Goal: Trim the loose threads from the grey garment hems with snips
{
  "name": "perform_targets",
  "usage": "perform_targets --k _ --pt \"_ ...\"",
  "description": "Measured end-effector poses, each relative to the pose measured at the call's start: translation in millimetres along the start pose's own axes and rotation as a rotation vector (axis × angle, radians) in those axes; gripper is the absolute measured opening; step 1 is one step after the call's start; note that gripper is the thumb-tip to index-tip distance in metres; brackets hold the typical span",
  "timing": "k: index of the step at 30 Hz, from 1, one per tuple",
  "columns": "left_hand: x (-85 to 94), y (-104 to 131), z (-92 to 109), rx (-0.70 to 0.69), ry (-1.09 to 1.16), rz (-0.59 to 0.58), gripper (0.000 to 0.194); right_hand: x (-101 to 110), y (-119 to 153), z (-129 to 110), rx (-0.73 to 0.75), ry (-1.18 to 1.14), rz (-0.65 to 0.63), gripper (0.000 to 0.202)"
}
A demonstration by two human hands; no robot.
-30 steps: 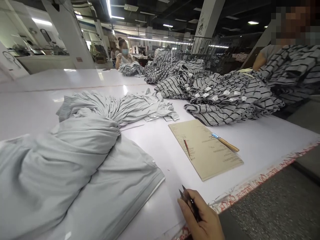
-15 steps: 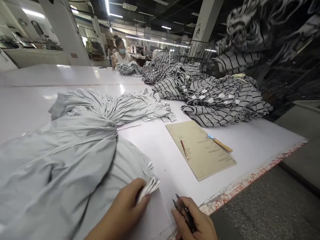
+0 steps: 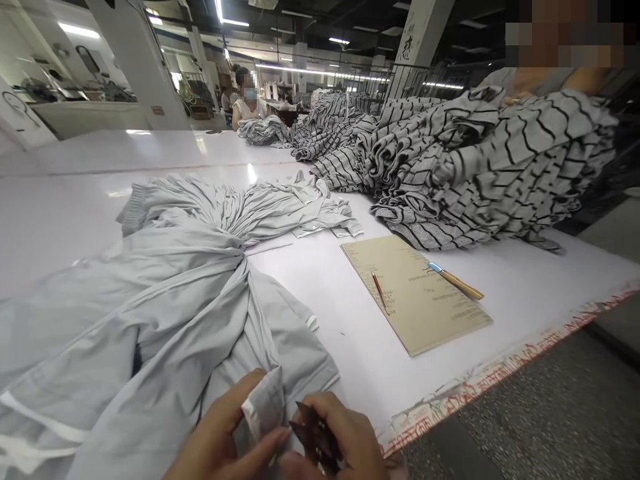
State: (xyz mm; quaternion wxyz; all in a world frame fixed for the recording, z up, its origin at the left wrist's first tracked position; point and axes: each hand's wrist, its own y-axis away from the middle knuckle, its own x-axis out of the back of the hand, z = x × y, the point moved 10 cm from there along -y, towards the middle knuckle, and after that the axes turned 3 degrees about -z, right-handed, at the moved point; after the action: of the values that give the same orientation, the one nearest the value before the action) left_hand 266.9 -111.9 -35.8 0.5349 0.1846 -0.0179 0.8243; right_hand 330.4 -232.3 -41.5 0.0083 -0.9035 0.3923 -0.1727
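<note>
A bundle of light grey garments (image 3: pixel 200 300), gathered tightly in its middle, lies across the left of the table. My left hand (image 3: pixel 227 433) is closed on a grey garment edge (image 3: pixel 265 403) with a white strip along its end. Close beside it, my right hand (image 3: pixel 345 433) grips dark thread snips (image 3: pixel 315 430), whose two pointed blades stand apart and aim at the held cloth. Whether the blades touch the cloth I cannot tell.
A brown paper pad (image 3: pixel 415 293) carries a red pen (image 3: pixel 380 292) and a wooden-handled tool (image 3: pixel 455 280). Black-striped grey garments (image 3: pixel 480 167) are heaped at the right, with a person (image 3: pixel 550 73) behind them. Another person (image 3: pixel 247 100) is at the far side. The table edge (image 3: pixel 465 397) runs along the right.
My left hand has brought up a fold of the grey garment, and my right hand with the snips has come left, close to it. More striped garments have come down onto the right heap.
</note>
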Motion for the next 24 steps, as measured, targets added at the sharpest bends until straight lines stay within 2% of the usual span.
perform_targets --k 3,6,8,12,16,20,24 --pt "-3.0 -0.5 5.7 -0.124 -0.162 -0.064 0.017 -12.3 -6.7 3.6 -0.07 -0.036 -0.023 0.021" --pt "-0.5 1.7 12.6 -0.216 -0.274 -0.053 0.023 -10.0 -11.0 -4.8 -0.009 0.086 0.055 0.006" --pt "0.4 2.9 15.5 -0.218 -0.29 -0.055 0.022 -11.3 -12.1 -6.7 0.011 0.102 0.051 0.002" --pt "4.5 3.0 14.2 -0.111 -0.228 -0.084 0.007 -17.4 -12.4 4.1 -0.075 -0.076 -0.044 0.005" --pt "19.8 0.1 15.1 -0.129 -0.085 -0.046 0.008 -18.1 -11.3 5.8 -0.115 -0.151 -0.098 0.006" --pt "31.2 -2.5 -7.7 -0.071 -0.045 -0.025 0.013 -13.6 -13.0 5.6 -0.151 -0.134 -0.099 0.005" --pt "34.6 2.6 -37.5 0.157 -0.119 -0.008 0.029 -8.7 -22.9 7.9 -0.169 -0.143 -0.093 0.009"
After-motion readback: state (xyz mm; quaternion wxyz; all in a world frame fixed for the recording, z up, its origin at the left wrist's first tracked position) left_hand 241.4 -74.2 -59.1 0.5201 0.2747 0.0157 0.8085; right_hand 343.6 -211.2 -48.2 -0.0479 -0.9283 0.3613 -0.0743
